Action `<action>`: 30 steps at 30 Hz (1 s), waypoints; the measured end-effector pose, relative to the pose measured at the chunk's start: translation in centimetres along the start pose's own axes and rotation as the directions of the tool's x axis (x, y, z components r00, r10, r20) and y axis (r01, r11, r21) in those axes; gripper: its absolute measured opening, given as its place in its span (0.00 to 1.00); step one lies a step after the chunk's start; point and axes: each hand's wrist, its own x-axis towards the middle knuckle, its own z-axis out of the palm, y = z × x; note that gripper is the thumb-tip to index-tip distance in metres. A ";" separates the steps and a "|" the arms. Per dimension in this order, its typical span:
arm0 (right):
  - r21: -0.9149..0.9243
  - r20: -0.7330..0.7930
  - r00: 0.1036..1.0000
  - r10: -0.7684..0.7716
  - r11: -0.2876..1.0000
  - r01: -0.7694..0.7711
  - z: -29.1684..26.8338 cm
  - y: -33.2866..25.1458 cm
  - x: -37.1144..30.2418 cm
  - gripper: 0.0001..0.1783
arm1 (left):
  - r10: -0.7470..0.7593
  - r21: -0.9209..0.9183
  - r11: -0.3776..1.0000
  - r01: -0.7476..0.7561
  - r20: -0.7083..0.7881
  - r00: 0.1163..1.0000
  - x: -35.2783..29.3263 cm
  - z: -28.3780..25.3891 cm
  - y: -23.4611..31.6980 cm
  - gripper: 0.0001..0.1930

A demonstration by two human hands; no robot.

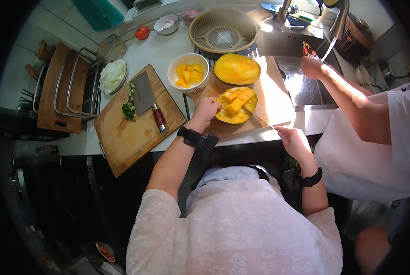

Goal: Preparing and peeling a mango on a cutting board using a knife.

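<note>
A mango half (237, 117), cut side up with its flesh scored into cubes, rests on the light cutting board (272, 80). Its left rim is gripped by my left hand (206, 111). In my right hand (295, 142), fingers pinched, is the handle of a thin metal utensil (262, 120); its far end is hidden at the mango's flesh, so I cannot tell its kind. Behind lies another mango half (237, 69), its yellow flesh uncut. A white bowl (172, 73) beside it holds mango cubes (190, 74).
On the left, a worn cutting board (117, 137) carries a cleaver (144, 94) and chopped greens (129, 112). Beyond are a plate of pale cut vegetable (113, 77), a tomato (141, 32) and a colander (223, 32). At the right sink (301, 43), another person's hand (311, 68) holds something.
</note>
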 end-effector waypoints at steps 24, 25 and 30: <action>0.131 -0.049 0.996 0.075 0.989 -0.068 -1.9 -2.3 -2.9 0.11 | -0.209 -0.513 0.786 0.347 0.307 0.928 -3.1 -1.0 -1.2 0.16; 0.071 -0.054 0.998 -0.029 0.997 0.033 -1.5 -2.4 -2.3 0.12 | -0.211 -0.507 0.787 0.351 0.312 0.926 -3.2 -1.0 -1.3 0.16; 0.023 -0.092 0.959 -0.268 0.962 0.271 1.1 -3.8 -0.2 0.13 | -0.261 -0.490 0.791 0.367 0.274 0.926 -3.5 -0.6 -0.7 0.16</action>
